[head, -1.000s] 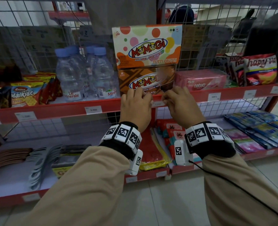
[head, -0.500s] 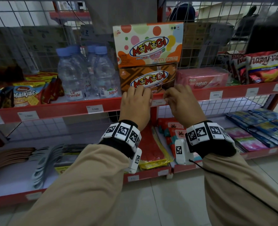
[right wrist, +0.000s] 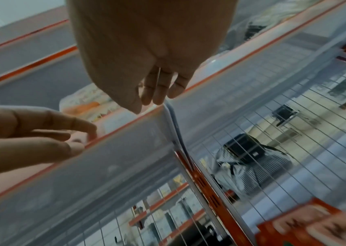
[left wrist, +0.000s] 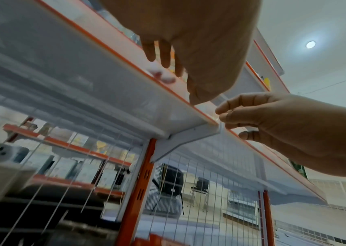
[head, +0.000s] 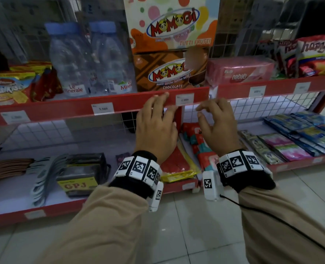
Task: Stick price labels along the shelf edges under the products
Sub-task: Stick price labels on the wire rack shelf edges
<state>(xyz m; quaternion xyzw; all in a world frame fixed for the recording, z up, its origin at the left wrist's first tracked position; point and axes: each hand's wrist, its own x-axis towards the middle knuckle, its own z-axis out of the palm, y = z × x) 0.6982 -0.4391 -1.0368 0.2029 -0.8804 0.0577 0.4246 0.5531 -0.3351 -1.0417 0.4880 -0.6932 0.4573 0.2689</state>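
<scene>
1. Dropped away from the shelf edge [head: 119, 103] since a second ago: both hands, then pressed over the strip below the chocolate Momogi box [head: 169, 71], now sit lower, uncovering a white price label [head: 184, 99] stuck on the red strip.
2. Fixed flat near the right end of the left shelf section, directly beneath the chocolate box, just left of the gap to the next section.
3. Left hand [head: 156, 128]: fingers spread loosely, fingertips [head: 162, 96] touching or nearly touching the strip's lower part just left of the label; holding nothing. Same seen from the left wrist view, fingers [left wrist: 165, 56] straight against the strip.
4. Right hand [head: 217, 126]: below the strip's right end, fingers lightly curled and apart, thumb separate. From the left wrist view, fingertips [left wrist: 222, 110] right at the corner of the shelf edge; whether anything thin is pinched between them cannot be told.
5. More price labels along the same edge: one under the water bottles [head: 90, 60] at [head: 103, 108], another further left [head: 15, 117], and one on the right section under the pink Nabati pack [head: 241, 72] at [head: 256, 91].
6. Stacked above the chocolate box: a tutti frutti Momogi box [head: 171, 21].
7. Lower shelf: flat snack packets and a GPJ pack [head: 80, 174].
</scene>
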